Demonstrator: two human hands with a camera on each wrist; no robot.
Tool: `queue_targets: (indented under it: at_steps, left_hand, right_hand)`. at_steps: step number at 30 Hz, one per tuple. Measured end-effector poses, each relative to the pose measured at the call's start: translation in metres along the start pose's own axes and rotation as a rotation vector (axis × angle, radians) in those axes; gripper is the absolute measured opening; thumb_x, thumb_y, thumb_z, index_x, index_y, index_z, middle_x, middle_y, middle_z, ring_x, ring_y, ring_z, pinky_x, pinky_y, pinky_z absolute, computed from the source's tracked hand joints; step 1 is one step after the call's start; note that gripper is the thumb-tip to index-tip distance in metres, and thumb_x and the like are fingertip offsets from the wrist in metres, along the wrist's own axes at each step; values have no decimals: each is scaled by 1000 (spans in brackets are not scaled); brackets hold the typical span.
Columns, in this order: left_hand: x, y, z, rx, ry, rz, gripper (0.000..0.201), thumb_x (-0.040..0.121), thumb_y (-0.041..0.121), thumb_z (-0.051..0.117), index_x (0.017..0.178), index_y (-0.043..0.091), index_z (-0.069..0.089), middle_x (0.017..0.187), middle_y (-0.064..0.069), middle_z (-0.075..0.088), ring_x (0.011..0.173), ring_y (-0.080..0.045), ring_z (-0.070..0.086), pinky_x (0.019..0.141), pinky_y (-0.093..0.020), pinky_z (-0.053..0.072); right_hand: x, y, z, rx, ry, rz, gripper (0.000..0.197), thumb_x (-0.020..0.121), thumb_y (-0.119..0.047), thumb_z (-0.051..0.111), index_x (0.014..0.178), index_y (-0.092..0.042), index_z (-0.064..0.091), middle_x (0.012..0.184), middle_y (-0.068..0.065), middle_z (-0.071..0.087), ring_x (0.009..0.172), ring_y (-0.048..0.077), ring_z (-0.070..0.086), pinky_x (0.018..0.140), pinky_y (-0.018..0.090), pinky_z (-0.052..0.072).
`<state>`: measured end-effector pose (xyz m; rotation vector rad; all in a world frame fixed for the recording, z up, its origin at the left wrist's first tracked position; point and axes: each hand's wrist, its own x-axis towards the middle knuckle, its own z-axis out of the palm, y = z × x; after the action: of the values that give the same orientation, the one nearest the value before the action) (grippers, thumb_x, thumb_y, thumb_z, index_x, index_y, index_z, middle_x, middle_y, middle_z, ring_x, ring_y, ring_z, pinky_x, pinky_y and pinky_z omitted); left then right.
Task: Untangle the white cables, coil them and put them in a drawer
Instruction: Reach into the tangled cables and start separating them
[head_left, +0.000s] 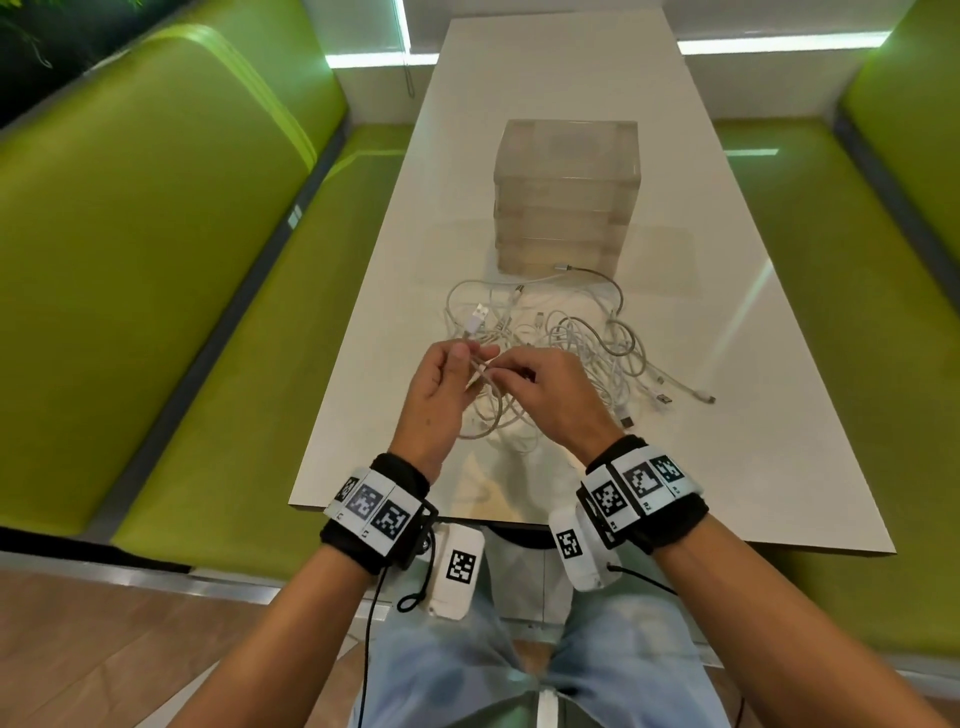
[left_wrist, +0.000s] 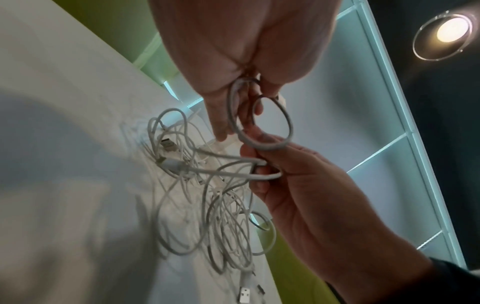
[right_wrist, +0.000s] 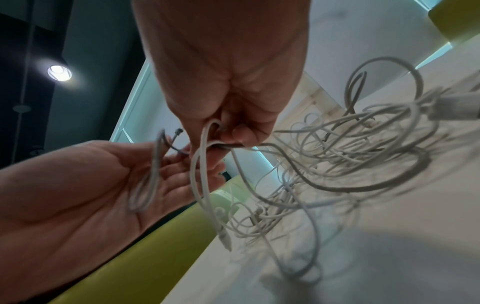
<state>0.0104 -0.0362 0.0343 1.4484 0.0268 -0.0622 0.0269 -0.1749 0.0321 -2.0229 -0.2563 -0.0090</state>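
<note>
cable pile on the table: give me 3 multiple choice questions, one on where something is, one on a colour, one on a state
1. Where is the clear drawer unit relative to the tangled cables?
A. beyond them, farther from the person
B. on the bench
C. under the table

2. What colour are the benches beside the table?
A. red
B. green
C. grey

3. What state are the cables in?
A. all coiled and in a drawer
B. tangled in a loose pile, some strands held in both hands
C. hanging off the table edge

Answers:
1. A: in the head view the unit stands on the table behind the pile.
2. B: both cushioned benches are lime green.
3. B: the left hand and right hand grip strands while the rest lies knotted on the table.
</note>
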Motion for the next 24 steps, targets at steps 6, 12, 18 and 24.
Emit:
queue_targets:
  at_steps: [6, 12, 18, 24]
  left_hand:
    - [-5, -6, 15, 134, -5, -5, 28, 97, 32, 45, 114, 12, 55, 97, 1, 63, 83, 4, 60, 76, -17, 47]
    - [0, 3, 5, -169, 134, 28, 32, 103, 28, 28, 85, 14, 51, 95, -6, 74, 100, -22, 67, 88, -30, 52]
    - [14, 47, -30, -399, 295, 118, 35, 104, 30, 30, 76, 15, 44, 48, 6, 38, 46, -11, 42, 51, -27, 46]
    - [2, 21, -22, 302, 38, -34, 12, 91, 27, 60, 85, 16, 58, 54, 16, 53, 48, 3, 43, 49, -13, 37]
  right_hand:
    - [2, -9, 5, -15, 43, -25, 19, 89, -16, 61, 103, -20, 73, 85, -2, 75, 75, 6, 68, 71, 20, 54]
    - [-1, -3, 7, -177, -112, -7, 12, 87, -18, 64, 96, -13, 71, 92, -1, 72, 80, 8, 61, 74, 21, 46]
    - [-4, 26, -8, -233, -169, 130, 19, 93, -16, 54, 92, -10, 72, 79, -4, 67, 67, 0, 56, 64, 17, 39]
    - [1, 5, -8, -149, -114, 47, 19, 91, -20, 56, 86, -14, 73, 67, -6, 64, 65, 9, 59, 64, 23, 45]
